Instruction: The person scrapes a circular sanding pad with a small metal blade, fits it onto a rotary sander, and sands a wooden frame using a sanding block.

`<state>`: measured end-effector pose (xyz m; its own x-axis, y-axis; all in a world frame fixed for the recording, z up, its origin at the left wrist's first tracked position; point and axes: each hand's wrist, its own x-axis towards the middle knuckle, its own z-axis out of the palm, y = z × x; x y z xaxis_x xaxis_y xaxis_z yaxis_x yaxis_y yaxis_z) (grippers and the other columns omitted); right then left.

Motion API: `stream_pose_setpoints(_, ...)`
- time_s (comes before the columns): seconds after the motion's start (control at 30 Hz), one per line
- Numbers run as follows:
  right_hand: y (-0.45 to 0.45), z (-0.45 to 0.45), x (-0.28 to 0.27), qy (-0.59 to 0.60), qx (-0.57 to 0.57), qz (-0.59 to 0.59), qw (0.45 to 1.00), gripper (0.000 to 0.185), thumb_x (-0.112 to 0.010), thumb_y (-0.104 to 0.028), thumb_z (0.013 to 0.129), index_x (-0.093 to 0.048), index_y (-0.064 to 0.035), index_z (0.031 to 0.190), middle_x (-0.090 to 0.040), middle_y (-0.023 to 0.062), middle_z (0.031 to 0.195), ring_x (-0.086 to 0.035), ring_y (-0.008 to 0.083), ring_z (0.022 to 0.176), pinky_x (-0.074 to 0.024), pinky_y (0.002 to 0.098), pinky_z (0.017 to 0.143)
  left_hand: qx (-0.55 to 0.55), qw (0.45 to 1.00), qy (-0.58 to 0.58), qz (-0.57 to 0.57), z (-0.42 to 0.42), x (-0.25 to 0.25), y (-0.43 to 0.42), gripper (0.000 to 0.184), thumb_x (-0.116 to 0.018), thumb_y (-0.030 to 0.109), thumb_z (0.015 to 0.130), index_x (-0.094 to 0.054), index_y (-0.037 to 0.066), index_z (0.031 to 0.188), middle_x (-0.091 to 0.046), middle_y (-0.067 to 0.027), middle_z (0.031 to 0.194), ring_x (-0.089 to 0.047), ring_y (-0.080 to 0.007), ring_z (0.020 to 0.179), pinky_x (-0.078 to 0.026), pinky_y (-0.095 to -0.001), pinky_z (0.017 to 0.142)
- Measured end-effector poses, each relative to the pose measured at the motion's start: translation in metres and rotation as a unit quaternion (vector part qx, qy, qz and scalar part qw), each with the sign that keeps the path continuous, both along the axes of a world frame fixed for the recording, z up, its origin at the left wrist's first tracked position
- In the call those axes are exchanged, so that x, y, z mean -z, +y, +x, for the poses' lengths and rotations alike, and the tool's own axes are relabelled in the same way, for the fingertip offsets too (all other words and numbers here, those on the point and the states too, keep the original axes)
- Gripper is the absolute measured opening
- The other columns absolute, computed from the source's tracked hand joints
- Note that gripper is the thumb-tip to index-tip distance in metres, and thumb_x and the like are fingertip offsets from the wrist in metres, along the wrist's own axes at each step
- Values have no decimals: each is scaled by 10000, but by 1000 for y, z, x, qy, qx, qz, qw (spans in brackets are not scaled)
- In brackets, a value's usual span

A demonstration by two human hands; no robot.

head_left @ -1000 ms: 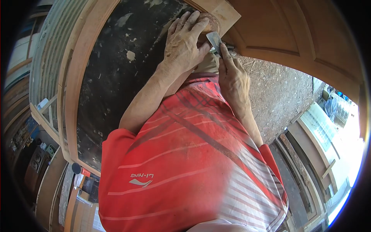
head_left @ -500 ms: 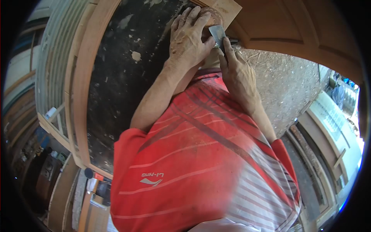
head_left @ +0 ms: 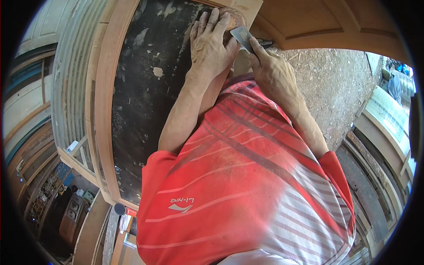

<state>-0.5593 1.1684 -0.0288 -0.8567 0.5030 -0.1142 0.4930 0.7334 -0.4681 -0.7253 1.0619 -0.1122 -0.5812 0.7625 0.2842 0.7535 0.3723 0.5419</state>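
My left hand [head_left: 209, 51] is open, fingers stretched and spread, resting against a round brown piece [head_left: 234, 17] at the top of the view. The hand partly covers that piece, so its full shape is hidden. In my right hand [head_left: 274, 73] is a putty knife [head_left: 242, 37], my index finger lying along it. Its flat metal blade slants up and left, its tip at the lower edge of the round piece. Below the left hand spreads a black, paint-spotted board [head_left: 145, 88].
A pale wooden board [head_left: 249, 9] lies behind the round piece. Brown panelled wood [head_left: 327, 26] stands at the upper right, above gritty ground [head_left: 331, 84]. Long wooden strips [head_left: 106, 88] edge the black board at left. Stacked boards [head_left: 371, 176] lie at lower right.
The view has shifted, moving the surroundings a little. The putty knife's blade now leans further left, and my right hand has turned with it. My left hand stays by the round piece.
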Motion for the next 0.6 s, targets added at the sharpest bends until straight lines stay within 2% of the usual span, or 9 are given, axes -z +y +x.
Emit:
stream_pose_setpoints(0.17,6,-7,3,18,-11,4,1000,471,-582,-257,1079,-598,-18,1485,-766,262,981,-751,478,863,-593,576,736,0,1000,-5,1,2,1,0,690,-746,452,970,-604,117,1556,-522,-190,1656,-421,-412,1571,-294,-554,1300)
stream_pose_setpoints(0.27,1,-3,-7,-20,-6,-7,1000,469,-572,-255,1081,-601,-10,1480,-766,281,993,-752,482,865,-587,584,750,-10,1000,-5,-2,0,1,0,686,-750,426,965,-599,122,1561,-518,-187,1660,-418,-405,1574,-284,-549,1306)
stream_pose_setpoints(0.37,5,-12,-2,7,-1,-16,1000,469,-568,-242,1076,-606,5,1473,-761,292,942,-747,486,837,-580,588,761,-10,1000,-21,5,1,-3,3,687,-764,402,954,-596,126,1561,-518,-180,1660,-414,-402,1577,-273,-545,1312)
stream_pose_setpoints(0.47,-1,-5,13,85,-21,18,996,460,-566,-221,1068,-611,16,1459,-750,303,892,-738,493,805,-572,599,763,-11,1000,-20,2,0,2,1,695,-784,389,936,-598,130,1554,-528,-173,1652,-418,-400,1573,-268,-541,1314)
stream_pose_setpoints(0.6,-6,-13,1,38,8,-1,999,471,-566,-189,1051,-588,47,1458,-736,300,828,-729,498,777,-563,609,745,-16,1000,-23,12,0,2,1,701,-808,387,911,-613,131,1534,-542,-168,1639,-432,-397,1563,-275,-538,1309)
